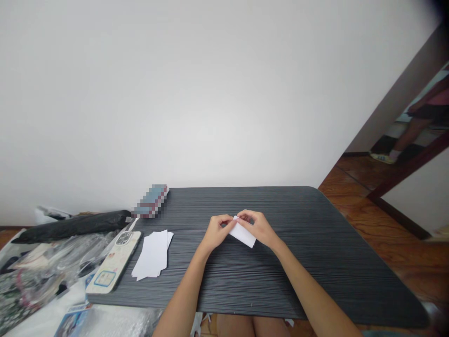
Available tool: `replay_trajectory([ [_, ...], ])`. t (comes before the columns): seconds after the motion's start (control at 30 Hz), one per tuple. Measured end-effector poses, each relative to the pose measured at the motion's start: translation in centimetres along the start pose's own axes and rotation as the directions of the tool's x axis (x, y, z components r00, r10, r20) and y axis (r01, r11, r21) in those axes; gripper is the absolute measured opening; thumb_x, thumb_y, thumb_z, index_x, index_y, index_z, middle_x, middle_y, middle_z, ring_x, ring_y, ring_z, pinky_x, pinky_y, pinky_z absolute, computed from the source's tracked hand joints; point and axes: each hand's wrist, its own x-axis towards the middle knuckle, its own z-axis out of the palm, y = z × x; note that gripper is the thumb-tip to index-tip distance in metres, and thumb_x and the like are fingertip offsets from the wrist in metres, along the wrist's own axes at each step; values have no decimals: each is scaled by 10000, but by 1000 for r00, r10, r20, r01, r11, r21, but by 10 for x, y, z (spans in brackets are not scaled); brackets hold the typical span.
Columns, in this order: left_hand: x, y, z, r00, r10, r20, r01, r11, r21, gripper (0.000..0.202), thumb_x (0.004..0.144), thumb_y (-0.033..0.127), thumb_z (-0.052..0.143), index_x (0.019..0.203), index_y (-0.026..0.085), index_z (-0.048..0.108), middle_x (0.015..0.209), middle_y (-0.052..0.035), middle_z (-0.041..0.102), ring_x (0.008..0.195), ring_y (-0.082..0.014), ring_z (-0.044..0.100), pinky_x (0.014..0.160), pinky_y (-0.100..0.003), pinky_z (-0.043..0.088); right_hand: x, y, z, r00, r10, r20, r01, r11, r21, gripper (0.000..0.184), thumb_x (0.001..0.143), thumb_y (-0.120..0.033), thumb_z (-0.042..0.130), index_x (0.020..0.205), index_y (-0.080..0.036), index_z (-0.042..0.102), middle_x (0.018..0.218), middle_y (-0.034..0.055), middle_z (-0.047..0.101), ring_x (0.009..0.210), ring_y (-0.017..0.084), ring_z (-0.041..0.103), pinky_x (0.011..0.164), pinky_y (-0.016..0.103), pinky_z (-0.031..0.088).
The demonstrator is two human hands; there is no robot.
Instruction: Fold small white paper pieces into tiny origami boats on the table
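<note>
A small folded white paper is held just above the middle of a dark ribbed table. My left hand pinches its left upper corner with curled fingers. My right hand grips the paper's upper right side, fingers bent over its edge. Both forearms reach in from the bottom of the view. A loose stack of white paper sheets lies on the table to the left of my left hand.
A phone in a pale patterned case lies face down at the table's left edge. A blurred box sits at the back left corner. Plastic bags and a dark rolled bundle lie left. A person's legs show at far right.
</note>
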Motion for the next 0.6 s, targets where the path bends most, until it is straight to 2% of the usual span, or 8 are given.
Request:
replay_trajectory([
  [0.13,1,-2,-1,998,-54,38,55,997,-46,278,754,339,510,644,110,623,578,-9,543,563,-104,459,535,-209,333,0,1,0,1000,-11,21,12,1000,-27,185,746,-291,511,688,-157,625,627,10,602,582,119,515,541,226,384],
  [0.33,4,-6,2,978,-210,19,204,919,-338,232,666,324,616,725,100,639,646,-35,618,585,-116,523,582,-225,395,2,10,6,980,120,-160,-92,980,176,240,718,-357,544,697,-127,613,642,48,632,567,143,559,510,233,423],
  [0.4,5,-6,3,966,-256,-18,230,896,-380,236,646,328,634,694,97,640,608,-31,618,552,-110,520,562,-223,399,3,11,8,966,161,-202,-112,965,236,261,708,-376,555,708,-121,609,650,56,641,557,148,568,492,232,425],
  [0.53,5,-6,7,935,-310,-171,210,876,-434,248,633,345,645,600,101,613,544,-17,598,504,-98,508,529,-218,404,0,9,13,949,191,-252,-113,949,293,277,715,-399,547,702,-126,588,642,57,639,530,144,560,463,225,415],
  [0.6,5,-6,10,933,-323,-157,213,850,-482,262,636,356,642,593,100,603,554,-18,598,507,-98,517,538,-224,420,-1,8,16,938,199,-284,-109,946,305,282,719,-410,540,703,-130,577,636,54,636,519,143,554,456,226,414],
])
